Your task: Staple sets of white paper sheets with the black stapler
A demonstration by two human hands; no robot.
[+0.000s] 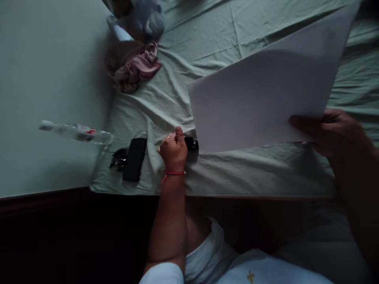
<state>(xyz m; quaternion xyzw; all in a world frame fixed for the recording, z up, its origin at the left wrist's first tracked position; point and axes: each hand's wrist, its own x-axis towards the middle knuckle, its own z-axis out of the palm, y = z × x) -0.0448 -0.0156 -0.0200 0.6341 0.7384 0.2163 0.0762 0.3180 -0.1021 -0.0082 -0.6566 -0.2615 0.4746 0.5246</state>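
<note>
My right hand (334, 132) grips a large white sheet of paper (260, 94) by its lower right edge, thumb on top. The sheet is raised and tilted over the cloth, its lower left corner close to my left hand (174, 148). That hand is closed in a fist with the thumb up. From the thumb side of the fist sticks out a small glossy black object (192, 144), whose kind I cannot make out. It ends right beside the paper's left edge. A red string bracelet circles my left wrist.
A pale green cloth (251, 173) with wrinkles covers the surface. Left of my left hand lie a black phone (134, 159) and keys (119, 157). Beside the wall stands a clear plastic bottle (84, 133). Crumpled pink cloth (137, 67) and a grey bundle (148, 19) lie farther back.
</note>
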